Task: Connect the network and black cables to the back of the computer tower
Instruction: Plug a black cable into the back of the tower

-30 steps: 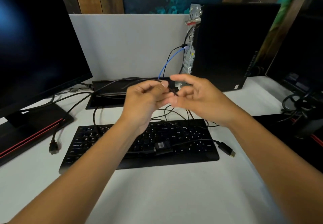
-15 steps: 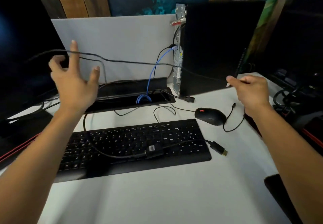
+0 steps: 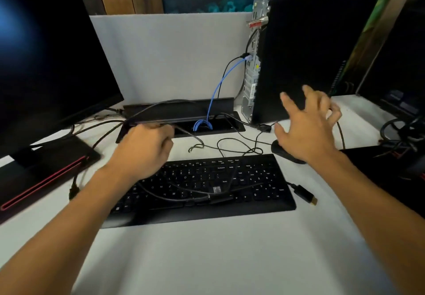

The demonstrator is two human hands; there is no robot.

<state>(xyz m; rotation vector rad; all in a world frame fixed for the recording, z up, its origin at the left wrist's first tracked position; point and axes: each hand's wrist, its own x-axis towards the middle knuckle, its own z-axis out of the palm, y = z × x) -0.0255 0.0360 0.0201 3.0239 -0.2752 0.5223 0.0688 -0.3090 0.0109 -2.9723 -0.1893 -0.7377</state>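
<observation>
From the head view, a white table [image 3: 230, 260] is seen carrying a black keyboard [image 3: 202, 186], a monitor [image 3: 46, 64] at the left and a black computer tower [image 3: 310, 60] standing upright at the back right, its rear panel turned left. A blue network cable [image 3: 216, 90] is plugged into that rear panel beside a black cable [image 3: 226, 71]; the blue one drops into a black cable tray [image 3: 179, 113] behind the keyboard. The left hand [image 3: 142, 149] is curled just in front of the tray — its grip is closed around a thin black lead [image 3: 147, 111]. The right hand [image 3: 308, 129] is held above a black mouse [image 3: 279, 151], fingers spread wide, nothing gripped. A loose black plug [image 3: 304, 194] lies just right of the keyboard.
</observation>
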